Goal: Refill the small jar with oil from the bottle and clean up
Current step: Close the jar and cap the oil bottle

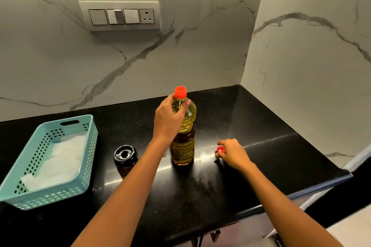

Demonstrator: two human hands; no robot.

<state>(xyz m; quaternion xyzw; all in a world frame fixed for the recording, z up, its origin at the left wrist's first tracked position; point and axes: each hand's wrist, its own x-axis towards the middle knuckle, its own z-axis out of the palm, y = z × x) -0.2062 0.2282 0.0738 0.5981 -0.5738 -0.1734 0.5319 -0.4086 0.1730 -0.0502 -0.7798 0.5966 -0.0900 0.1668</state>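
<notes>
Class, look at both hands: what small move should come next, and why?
Probably the right hand lifts the cap to the bottle and screws it on: it pinches the cap on the counter, the left hand steadies the upright bottle, and the jar seems lidded. Whether pouring is done cannot be told.

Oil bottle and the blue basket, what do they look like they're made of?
The oil bottle looks like clear, thin plastic: its ribbed, glossy wall is see-through. The basket looks like moulded matte plastic, going by its even teal colour and grid of punched holes.
</notes>
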